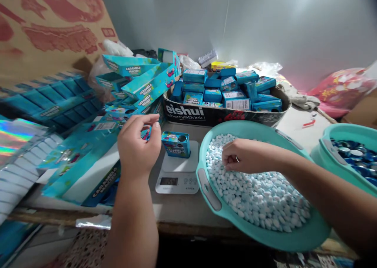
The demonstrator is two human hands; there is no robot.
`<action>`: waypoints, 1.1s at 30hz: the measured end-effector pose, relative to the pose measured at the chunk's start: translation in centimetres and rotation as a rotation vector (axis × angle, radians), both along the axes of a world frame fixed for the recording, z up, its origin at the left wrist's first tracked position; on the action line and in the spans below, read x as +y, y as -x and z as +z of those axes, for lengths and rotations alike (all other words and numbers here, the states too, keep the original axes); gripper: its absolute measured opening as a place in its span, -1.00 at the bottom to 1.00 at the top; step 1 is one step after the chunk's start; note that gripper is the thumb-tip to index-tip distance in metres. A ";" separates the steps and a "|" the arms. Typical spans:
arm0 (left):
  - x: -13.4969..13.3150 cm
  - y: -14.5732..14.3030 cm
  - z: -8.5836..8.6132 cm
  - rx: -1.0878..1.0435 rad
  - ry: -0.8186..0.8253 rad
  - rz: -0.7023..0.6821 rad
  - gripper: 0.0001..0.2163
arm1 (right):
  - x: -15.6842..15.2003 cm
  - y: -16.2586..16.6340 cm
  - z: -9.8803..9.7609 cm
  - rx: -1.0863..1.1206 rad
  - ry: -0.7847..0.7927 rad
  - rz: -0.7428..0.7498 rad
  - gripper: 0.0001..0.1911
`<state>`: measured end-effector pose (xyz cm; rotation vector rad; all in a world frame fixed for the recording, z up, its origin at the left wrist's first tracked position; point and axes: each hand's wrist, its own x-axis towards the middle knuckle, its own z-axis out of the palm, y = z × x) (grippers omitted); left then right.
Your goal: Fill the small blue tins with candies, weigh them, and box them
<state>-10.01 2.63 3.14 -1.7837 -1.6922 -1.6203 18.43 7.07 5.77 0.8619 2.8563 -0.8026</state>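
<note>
A small blue printed tin (176,144) with a dark round opening in its top stands on a white kitchen scale (177,187), whose display is lit but hard to read. My left hand (139,144) hovers left of this tin, fingers bent and thumb apart from them. Behind its thumb shows a colourful printed patch, apparently another tin, mostly hidden. In the turquoise basin (250,127) lie many small white and pale blue candies (262,205). My right hand (243,156) reaches in from the right, its fingers curled closed on the candies near the far left side.
Behind the scale, a black cardboard box (188,113) is heaped with blue tins (235,93). Unfolded display cartons (88,162) and several packed rows of tins (55,99) crowd the left. On the right stands a second turquoise basin (330,150) holding round blue lids (356,153).
</note>
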 end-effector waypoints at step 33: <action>-0.2 -1.0 0.0 -0.055 0.060 -0.033 -0.85 | 0.3 2.6 -3.4 0.348 -0.180 -0.170 -0.88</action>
